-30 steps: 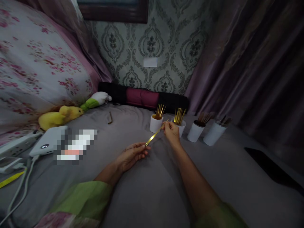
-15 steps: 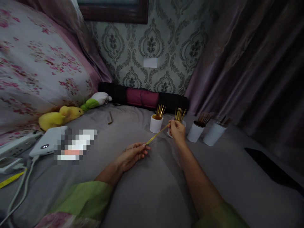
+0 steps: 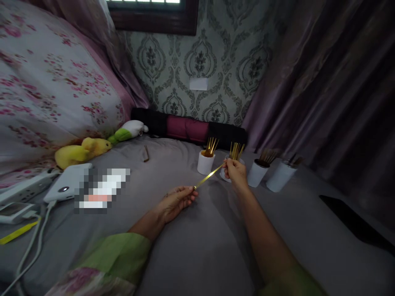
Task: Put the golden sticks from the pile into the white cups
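A thin gold utensil (image 3: 209, 176) stretches between my two hands above the grey bedsheet (image 3: 197, 246). My left hand (image 3: 177, 200) pinches its near end. My right hand (image 3: 235, 172) is closed on its far end, right in front of the second white cup (image 3: 226, 174), which holds several gold utensils (image 3: 237, 151). To the left stands another white cup (image 3: 205, 162) with gold utensils. Two more white cups (image 3: 256, 172) (image 3: 280, 176) with darker utensils stand to the right.
A black and maroon bolster (image 3: 188, 128) lies along the wall. Yellow (image 3: 82, 151) and green-white (image 3: 128, 130) plush toys sit at the left by a floral pillow (image 3: 52, 90). A white power bank (image 3: 66, 188), cables and a power strip lie at front left. A dark phone (image 3: 354, 222) lies right.
My right hand has moved right and slightly away, from beside the first cup to the front of the second cup, taking the gold utensil's far end with it. The left hand keeps its pinch.
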Demonstrator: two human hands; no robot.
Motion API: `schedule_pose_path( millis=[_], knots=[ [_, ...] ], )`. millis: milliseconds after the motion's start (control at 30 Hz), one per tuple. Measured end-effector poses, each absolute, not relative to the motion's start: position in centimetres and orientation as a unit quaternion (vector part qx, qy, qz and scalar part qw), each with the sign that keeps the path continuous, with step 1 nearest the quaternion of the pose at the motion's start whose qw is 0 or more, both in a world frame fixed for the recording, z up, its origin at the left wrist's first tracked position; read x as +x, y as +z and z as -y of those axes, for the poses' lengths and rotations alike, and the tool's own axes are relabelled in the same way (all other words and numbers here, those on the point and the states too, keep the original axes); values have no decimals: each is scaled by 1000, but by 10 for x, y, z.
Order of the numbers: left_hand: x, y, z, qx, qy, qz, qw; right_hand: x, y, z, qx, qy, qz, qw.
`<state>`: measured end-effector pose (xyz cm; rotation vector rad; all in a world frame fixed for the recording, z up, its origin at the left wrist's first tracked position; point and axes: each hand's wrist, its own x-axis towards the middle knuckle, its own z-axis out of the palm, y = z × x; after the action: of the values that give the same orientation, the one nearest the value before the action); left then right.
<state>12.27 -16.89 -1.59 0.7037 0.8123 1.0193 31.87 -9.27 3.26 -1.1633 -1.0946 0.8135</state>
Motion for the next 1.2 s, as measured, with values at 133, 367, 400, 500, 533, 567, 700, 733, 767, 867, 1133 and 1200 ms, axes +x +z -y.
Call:
schedule_pose_path(
  millis=[133, 367, 400, 500, 533, 567, 700, 733, 767, 867, 1133, 1200],
  knots=[
    [123, -15, 168, 316, 456, -362, 749, 322, 36, 92, -506, 357, 477, 624],
    [122, -17, 165, 285, 456, -341, 771, 318, 45, 95, -500, 386, 462, 623],
    [121, -18, 163, 280, 454, -330, 778, 318, 47, 95, -502, 385, 462, 621],
    [118, -23, 160, 257, 454, -296, 800, 317, 56, 91, -512, 369, 471, 617],
    [118, -24, 158, 247, 454, -291, 805, 318, 60, 89, -515, 361, 475, 616],
    [117, -25, 157, 238, 454, -288, 809, 319, 66, 87, -518, 351, 479, 616],
    [117, -24, 156, 214, 452, -293, 815, 325, 96, 78, -534, 306, 494, 614],
    [118, -23, 156, 209, 452, -291, 817, 326, 104, 75, -538, 290, 498, 615],
    [118, -22, 156, 205, 451, -289, 819, 328, 113, 72, -541, 277, 503, 614],
    [117, -21, 156, 195, 449, -278, 826, 331, 138, 63, -550, 234, 516, 613],
    [116, -23, 153, 184, 446, -271, 833, 341, 170, 31, -575, 131, 534, 606],
    [116, -24, 152, 183, 444, -272, 834, 343, 171, 22, -582, 120, 542, 594]
  ],
)
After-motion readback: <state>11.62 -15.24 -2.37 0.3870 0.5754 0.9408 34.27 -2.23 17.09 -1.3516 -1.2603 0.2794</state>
